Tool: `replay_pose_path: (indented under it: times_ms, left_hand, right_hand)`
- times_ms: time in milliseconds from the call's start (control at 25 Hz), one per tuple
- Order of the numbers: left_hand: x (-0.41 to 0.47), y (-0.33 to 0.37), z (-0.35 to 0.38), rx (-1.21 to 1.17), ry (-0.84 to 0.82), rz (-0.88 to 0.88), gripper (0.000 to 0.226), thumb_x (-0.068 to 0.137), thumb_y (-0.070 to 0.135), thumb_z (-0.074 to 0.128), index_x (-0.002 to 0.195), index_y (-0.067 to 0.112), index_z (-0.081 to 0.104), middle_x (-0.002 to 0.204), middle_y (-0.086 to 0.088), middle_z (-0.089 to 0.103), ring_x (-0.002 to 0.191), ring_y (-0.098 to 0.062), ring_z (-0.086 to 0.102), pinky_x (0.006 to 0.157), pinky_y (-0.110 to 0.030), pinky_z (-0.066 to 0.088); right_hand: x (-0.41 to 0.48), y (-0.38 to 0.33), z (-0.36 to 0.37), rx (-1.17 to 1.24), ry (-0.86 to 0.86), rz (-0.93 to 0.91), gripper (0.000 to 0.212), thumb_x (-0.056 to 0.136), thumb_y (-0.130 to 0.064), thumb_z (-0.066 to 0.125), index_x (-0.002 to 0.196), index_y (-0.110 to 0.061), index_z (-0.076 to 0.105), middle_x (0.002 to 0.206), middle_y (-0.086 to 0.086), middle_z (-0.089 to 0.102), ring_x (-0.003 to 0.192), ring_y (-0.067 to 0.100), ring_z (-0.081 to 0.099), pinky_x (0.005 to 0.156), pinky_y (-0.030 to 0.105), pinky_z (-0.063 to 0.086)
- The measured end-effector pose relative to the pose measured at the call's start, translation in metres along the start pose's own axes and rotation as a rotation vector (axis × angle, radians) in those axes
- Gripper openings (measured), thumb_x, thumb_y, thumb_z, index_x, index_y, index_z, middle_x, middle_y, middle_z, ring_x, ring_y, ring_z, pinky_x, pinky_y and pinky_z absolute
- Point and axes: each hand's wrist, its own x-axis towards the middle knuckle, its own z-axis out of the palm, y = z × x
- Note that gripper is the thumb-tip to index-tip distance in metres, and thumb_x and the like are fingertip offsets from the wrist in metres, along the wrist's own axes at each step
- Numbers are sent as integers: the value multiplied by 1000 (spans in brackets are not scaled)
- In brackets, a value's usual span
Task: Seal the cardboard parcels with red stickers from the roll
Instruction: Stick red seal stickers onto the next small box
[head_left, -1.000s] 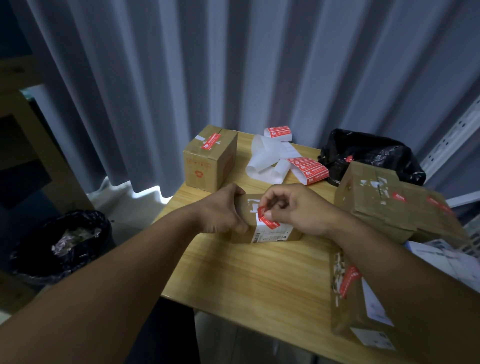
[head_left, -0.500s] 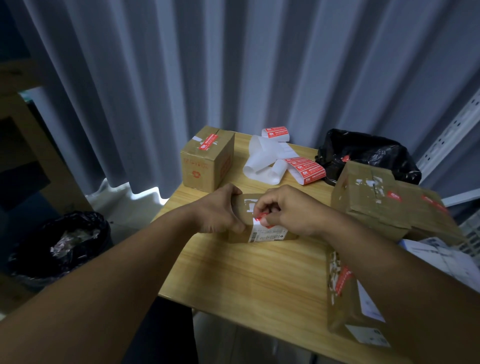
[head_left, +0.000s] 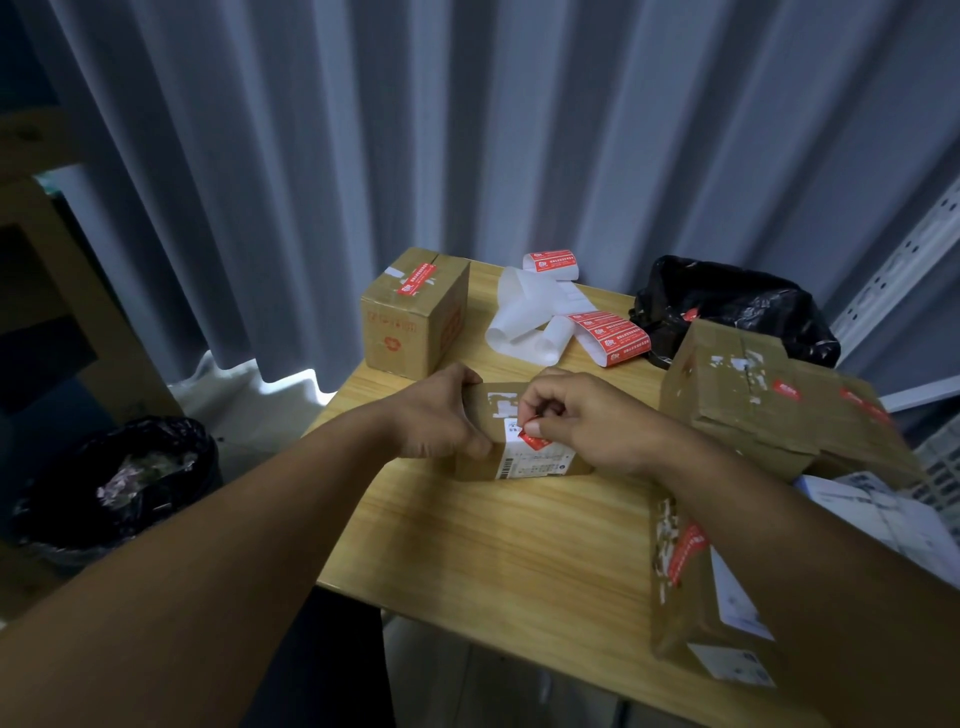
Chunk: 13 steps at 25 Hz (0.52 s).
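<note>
A small flat cardboard parcel (head_left: 488, 410) with a white barcode label lies in the middle of the wooden table (head_left: 498, 551). My left hand (head_left: 441, 415) grips its left end. My right hand (head_left: 587, 421) has curled fingers and presses a red sticker (head_left: 535, 440) with the thumb onto the parcel's top front edge. The sticker roll (head_left: 550, 262) stands at the back, and its white backing strip with red stickers (head_left: 610, 338) trails toward me.
A cube box (head_left: 410, 322) with a red sticker stands back left. A large stickered box (head_left: 763, 395) sits on the right before a black bag (head_left: 737, 306). Another stickered parcel (head_left: 696, 592) lies near right. A black-lined bin (head_left: 119, 467) sits on the floor left.
My right thumb has worked along the red sticker on the parcel's edge, covering it and then showing more of it again. My left hand has kept its hold.
</note>
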Motion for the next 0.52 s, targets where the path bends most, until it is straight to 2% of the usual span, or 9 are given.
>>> replay_pose_path:
  times_ms: [80, 200, 360, 440, 520]
  left_hand:
    - [1, 0, -1, -9, -10, -7, 80, 71, 17, 86, 136, 20, 40, 117, 6, 56, 107, -12, 58, 94, -31, 55]
    - [1, 3, -2, -26, -7, -16, 77, 72, 16, 86, 136, 19, 43, 117, 7, 57, 106, -12, 58, 89, -27, 55]
    - [1, 5, -2, -40, 24, -20, 71, 73, 18, 85, 134, 18, 48, 113, 8, 59, 102, -10, 59, 78, -22, 53]
    - [2, 6, -4, -55, 30, -32, 68, 72, 23, 85, 132, 17, 52, 113, 6, 61, 103, -11, 60, 82, -25, 55]
    - [3, 7, -5, -104, 45, -59, 66, 67, 30, 83, 126, 15, 57, 116, 1, 64, 106, -15, 63, 91, -36, 58]
  right_hand:
    - [-1, 0, -1, 46, 10, 11, 16, 94, -7, 65, 89, -22, 67, 89, -3, 66, 80, 10, 60, 76, 30, 52]
    - [-3, 0, -4, 80, 22, 13, 11, 94, -4, 63, 93, -15, 67, 91, 8, 71, 83, 15, 63, 85, 42, 54]
    - [-7, 0, -5, 103, 56, -8, 10, 94, -3, 63, 92, -12, 68, 92, 11, 73, 90, 33, 67, 88, 51, 53]
    - [-7, -1, -6, 124, 82, -22, 11, 93, -2, 63, 91, -11, 67, 91, 11, 73, 93, 35, 67, 90, 53, 53]
    - [-8, -2, -9, 149, 113, -42, 11, 93, 1, 62, 91, -8, 66, 92, 15, 72, 90, 33, 67, 89, 51, 52]
